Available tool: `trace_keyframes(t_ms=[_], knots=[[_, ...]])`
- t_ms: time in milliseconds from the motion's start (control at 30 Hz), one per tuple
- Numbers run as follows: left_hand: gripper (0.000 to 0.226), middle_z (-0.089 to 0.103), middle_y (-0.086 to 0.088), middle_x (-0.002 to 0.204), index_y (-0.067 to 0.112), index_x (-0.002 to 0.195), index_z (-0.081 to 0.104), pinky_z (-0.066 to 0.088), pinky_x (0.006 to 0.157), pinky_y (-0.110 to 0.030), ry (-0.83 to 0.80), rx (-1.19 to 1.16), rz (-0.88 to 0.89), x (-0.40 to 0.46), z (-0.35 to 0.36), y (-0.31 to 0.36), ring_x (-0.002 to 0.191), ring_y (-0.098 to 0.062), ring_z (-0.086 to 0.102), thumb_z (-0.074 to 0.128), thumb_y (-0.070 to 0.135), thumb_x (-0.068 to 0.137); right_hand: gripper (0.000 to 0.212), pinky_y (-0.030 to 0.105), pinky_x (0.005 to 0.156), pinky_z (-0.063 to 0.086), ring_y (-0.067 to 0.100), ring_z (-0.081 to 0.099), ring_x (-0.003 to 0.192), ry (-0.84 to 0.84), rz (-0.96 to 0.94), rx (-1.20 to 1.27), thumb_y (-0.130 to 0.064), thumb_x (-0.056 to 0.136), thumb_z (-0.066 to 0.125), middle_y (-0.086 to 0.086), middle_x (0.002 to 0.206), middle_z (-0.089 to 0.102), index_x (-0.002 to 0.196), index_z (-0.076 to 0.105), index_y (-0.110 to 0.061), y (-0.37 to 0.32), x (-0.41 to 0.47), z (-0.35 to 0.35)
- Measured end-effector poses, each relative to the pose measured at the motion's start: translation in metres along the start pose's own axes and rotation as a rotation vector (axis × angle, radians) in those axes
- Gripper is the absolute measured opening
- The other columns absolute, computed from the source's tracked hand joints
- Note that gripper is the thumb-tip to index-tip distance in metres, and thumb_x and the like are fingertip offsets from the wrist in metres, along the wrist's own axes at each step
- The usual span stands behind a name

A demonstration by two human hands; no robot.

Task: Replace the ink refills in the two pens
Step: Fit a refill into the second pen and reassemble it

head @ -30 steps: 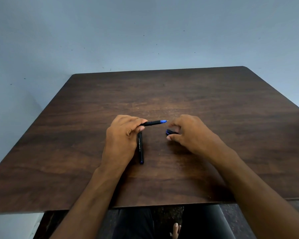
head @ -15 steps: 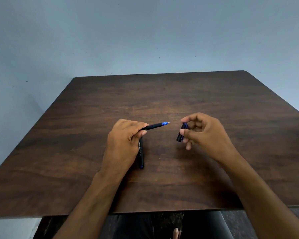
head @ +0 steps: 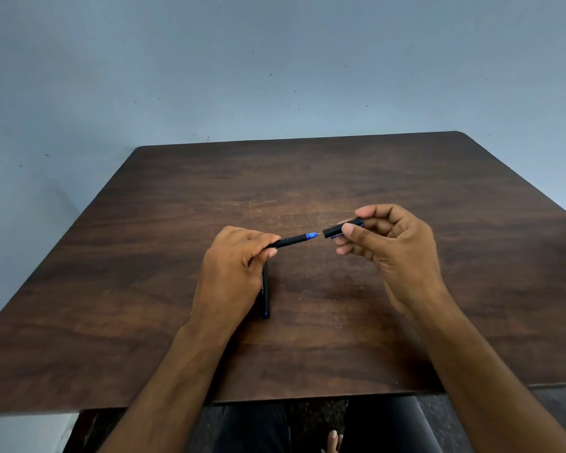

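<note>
Cap (head: 342,228) now raised pen-ward — two pens (head: 293,239), one cap.

you sit in a plain room: a dark wooden counter (head: 307,178) against a bare, speckled blue-grey wall (head: 275,60).

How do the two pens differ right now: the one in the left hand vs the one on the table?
The held pen is off the table in the left hand, roughly level, pointing right; the second pen lies flat on the table, running toward the viewer, partly under that hand. The held pen is uncapped, blue tip bare, its cap in the right hand; the second pen's tip end is hidden. Both have slim black barrels.
</note>
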State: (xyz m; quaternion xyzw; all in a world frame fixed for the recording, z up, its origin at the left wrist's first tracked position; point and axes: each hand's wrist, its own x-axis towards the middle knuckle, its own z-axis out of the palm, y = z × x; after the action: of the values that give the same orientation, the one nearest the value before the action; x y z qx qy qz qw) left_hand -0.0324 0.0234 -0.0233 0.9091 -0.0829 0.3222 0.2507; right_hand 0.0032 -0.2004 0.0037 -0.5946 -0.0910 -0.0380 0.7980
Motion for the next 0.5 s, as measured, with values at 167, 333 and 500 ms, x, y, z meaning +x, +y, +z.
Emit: trace_keyframes(t_ms=[167,333,500], knots=[[0.019,0.073,0.008,0.093,0.016,0.103,0.078,0.033,0.085,-0.003,0.006,-0.012,0.014,0.000,0.000,0.000,0.088,-0.013,0.059,0.076,0.010,0.084,0.026,0.037,0.066,0.062,0.035,0.074,0.070,-0.005,0.004,-0.037,0.002,0.079,0.076,0.019,0.083,0.075,0.100,0.062,-0.003,0.003,0.000,0.001],[0.020,0.073,0.009,0.095,0.016,0.103,0.077,0.032,0.087,-0.002,0.014,-0.019,0.027,0.000,0.002,-0.001,0.090,-0.007,0.056,0.076,0.013,0.084,0.026,0.032,0.064,0.061,0.031,0.074,0.069,-0.026,0.006,-0.077,0.005,0.079,0.077,0.021,0.085,0.075,0.100,0.063,-0.003,0.003,-0.002,0.009],[0.018,0.073,0.009,0.094,0.018,0.101,0.077,0.033,0.087,-0.004,0.024,-0.020,0.018,0.000,0.003,-0.002,0.090,-0.007,0.057,0.077,0.015,0.084,0.027,0.029,0.065,0.061,0.028,0.075,0.068,-0.024,-0.007,-0.121,0.002,0.078,0.080,0.016,0.086,0.077,0.100,0.065,-0.001,0.006,-0.004,0.017]])
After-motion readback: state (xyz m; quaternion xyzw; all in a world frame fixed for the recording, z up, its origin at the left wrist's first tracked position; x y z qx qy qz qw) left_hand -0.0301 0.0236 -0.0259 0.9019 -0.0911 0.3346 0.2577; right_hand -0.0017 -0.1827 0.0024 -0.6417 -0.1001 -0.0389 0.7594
